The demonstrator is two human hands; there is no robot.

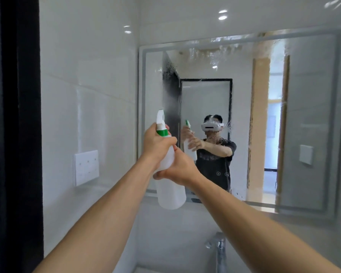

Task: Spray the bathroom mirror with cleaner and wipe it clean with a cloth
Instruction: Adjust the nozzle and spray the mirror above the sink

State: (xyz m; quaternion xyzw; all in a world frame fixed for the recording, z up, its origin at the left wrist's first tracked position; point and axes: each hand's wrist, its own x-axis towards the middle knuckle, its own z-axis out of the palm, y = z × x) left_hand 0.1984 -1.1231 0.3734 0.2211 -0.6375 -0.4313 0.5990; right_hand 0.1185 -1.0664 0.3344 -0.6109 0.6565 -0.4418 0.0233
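Now I see my left hand [158, 143] gripping the spray bottle [170, 186] neck, right hand [182, 169] clasping its body below, mirror [244, 119] beyond my fingers

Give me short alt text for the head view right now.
Both hands hold a white spray bottle up in front of the wall mirror: the left hand grips its neck by the green collar, the right hand grips its body. Spray droplets streak the mirror's top, and a tap sits below.
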